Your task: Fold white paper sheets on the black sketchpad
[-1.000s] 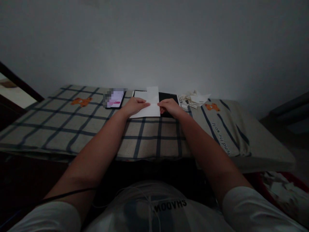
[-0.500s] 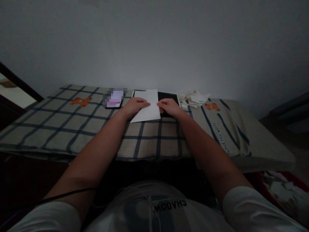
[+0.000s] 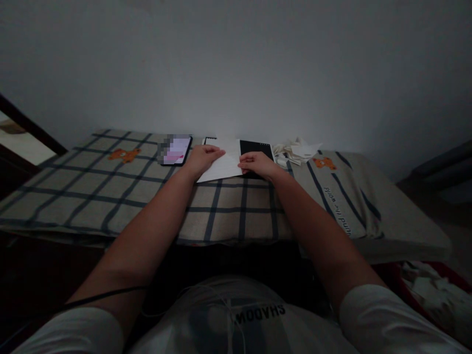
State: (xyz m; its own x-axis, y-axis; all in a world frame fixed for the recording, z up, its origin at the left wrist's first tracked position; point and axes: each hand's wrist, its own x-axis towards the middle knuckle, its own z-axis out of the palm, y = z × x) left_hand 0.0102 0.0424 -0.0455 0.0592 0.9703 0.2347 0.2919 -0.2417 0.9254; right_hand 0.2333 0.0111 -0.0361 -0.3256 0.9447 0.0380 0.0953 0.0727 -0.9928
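Both of my hands rest on a white sheet of paper [image 3: 223, 166] that lies flat on the checked cloth [image 3: 110, 187] covering the surface in front of me. My left hand [image 3: 202, 158] lies palm down on the paper's left part, fingers stretched out nearly straight and pointing toward the right, pressing rather than gripping. My right hand [image 3: 257, 163] sits at the paper's right edge with the fingers curled in, thumb and fingertips meeting at that edge (whether they truly pinch the sheet or only touch it I cannot tell in this dim light). The paper partly covers a dark tablet [image 3: 256, 147] behind it, whose black screen shows to the right of the sheet, just beyond my right hand. To the left of my left hand, close by, lies a phone [image 3: 177, 149] with its screen lit pinkish. Further right, past the tablet, a small heap of folded white paper pieces [image 3: 297, 150] sits on the cloth beside an orange bear print [image 3: 323, 163]; another bear print [image 3: 124, 155] shows on the left. A plain pale wall [image 3: 236, 64] rises right behind the surface.
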